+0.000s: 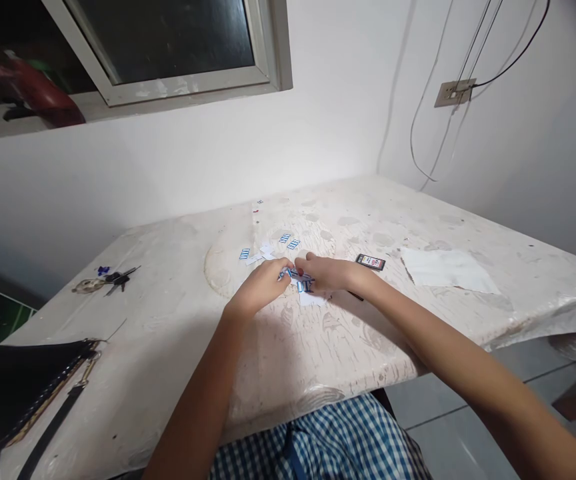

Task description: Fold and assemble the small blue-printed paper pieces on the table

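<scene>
My left hand (265, 281) and my right hand (325, 272) come together over the middle of the table. Between their fingertips is a small paper piece with blue marks (287, 273), pinched from both sides. Just below my right hand lies a white paper piece (312, 298), and a blue-printed piece (305, 286) shows above it by the fingers. Beyond my hands are several small blue-striped paper pieces (293, 244) and a few plain white scraps (267, 251). What exactly my right fingers press on is partly hidden.
A dark box with a label (371, 262) sits right of my hands, near a white sheet (448, 270). Keys (118, 279) lie at the left. A black bag (33, 387) occupies the near left corner. A wall socket (455, 93) with cables is at the right.
</scene>
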A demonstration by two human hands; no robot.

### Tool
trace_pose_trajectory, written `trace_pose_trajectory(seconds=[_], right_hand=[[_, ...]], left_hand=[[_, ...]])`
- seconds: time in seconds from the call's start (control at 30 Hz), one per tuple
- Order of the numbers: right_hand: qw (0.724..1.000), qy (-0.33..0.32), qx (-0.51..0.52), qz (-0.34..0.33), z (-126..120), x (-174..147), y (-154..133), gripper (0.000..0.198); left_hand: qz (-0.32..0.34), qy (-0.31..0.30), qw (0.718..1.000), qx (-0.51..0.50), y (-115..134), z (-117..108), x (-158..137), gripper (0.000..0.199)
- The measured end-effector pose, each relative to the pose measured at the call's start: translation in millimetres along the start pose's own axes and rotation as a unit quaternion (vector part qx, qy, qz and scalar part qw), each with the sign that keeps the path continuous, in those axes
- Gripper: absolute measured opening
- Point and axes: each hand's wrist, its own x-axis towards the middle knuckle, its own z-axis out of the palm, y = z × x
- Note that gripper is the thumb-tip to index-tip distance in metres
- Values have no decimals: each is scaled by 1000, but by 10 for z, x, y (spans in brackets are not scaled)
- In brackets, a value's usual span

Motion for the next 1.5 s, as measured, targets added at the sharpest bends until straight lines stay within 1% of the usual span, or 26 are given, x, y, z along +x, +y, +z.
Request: trace_pose_trajectory(seconds=[0.07, 0.13, 0.2, 0.3, 0.33, 0.37, 0.4, 0.47, 0.5, 0.53, 0.63, 0.67, 0.73, 0.8, 0.83, 0.9, 1.0, 1.07, 1.17, 1.2, 1.27, 1.33, 1.4, 1.5], right_hand=[[1000, -6, 8, 17, 1, 5, 20, 39], [1000, 5, -2, 27, 5, -1, 24, 42], [1000, 12, -17, 20, 18, -14, 7, 54], [999, -3, -33, 17, 54, -32, -46, 72], [999, -6, -41, 20, 66, -34, -65, 75], [999, -7, -48, 22, 76, -34, -81, 74], [998, -7, -53, 20, 83, -32, -94, 73], [999, -11, -42, 9, 87, -22, -106, 67], [1000, -15, -27, 5, 86, -15, -106, 64], [1000, -16, -12, 3, 84, -9, -105, 61], [1000, -9, 11, -11, 78, 6, -100, 50], [1000, -4, 7, -21, 79, 9, -104, 48], [999, 4, -7, -36, 84, 12, -121, 46], [1000, 2, -20, -21, 93, 10, -154, 47], [1000, 3, -28, -5, 99, 7, -175, 48], [998, 16, -53, 27, 111, -3, -219, 49], [993, 42, -87, 66, 118, -26, -277, 54], [991, 39, -90, 88, 112, -47, -305, 60], [992, 19, -84, 94, 103, -80, -329, 62], [992, 10, -79, 93, 106, -88, -333, 62], [993, 6, -66, 95, 126, -98, -331, 58], [993, 22, -63, 97, 163, -96, -318, 55], [993, 41, -71, 87, 206, -86, -298, 53], [994, 53, -80, 60, 259, -73, -278, 47]], left_hand=[[1, 17, 1000, 10, -25, -11, 11, 32], [-8, 45, 999, 23, -53, -17, 29, 34], [-7, 98, 995, 34, -81, -19, 51, 36], [0, 204, 978, 43, -132, -11, 75, 39], [3, 219, 975, 38, -152, -5, 76, 39], [1, 210, 977, 25, -175, 0, 73, 39], [-4, 175, 985, 3, -199, 6, 66, 40], [-22, 75, 996, -50, -251, 11, 47, 46], [-30, 45, 996, -67, -278, 10, 38, 50], [-32, 39, 996, -73, -305, 7, 31, 53], [-24, 72, 996, -43, -386, -14, 28, 62], [-31, 69, 997, -30, -411, -19, 32, 67], [-67, 52, 996, -6, -456, -12, 45, 77], [-98, 35, 995, 4, -489, 21, 63, 83], [-102, 36, 994, 2, -500, 45, 74, 84], [-88, 53, 995, -11, -516, 104, 98, 81], [-58, 84, 994, -42, -528, 184, 135, 69], [-45, 89, 993, -66, -527, 217, 156, 62], [-33, 90, 991, -96, -505, 235, 172, 55], [-32, 93, 991, -95, -493, 235, 172, 52], [-48, 99, 992, -59, -465, 234, 167, 48], [-77, 98, 992, 1, -436, 234, 159, 49], [-101, 88, 990, 43, -408, 237, 151, 59], [-100, 64, 992, 32, -361, 238, 140, 68]])
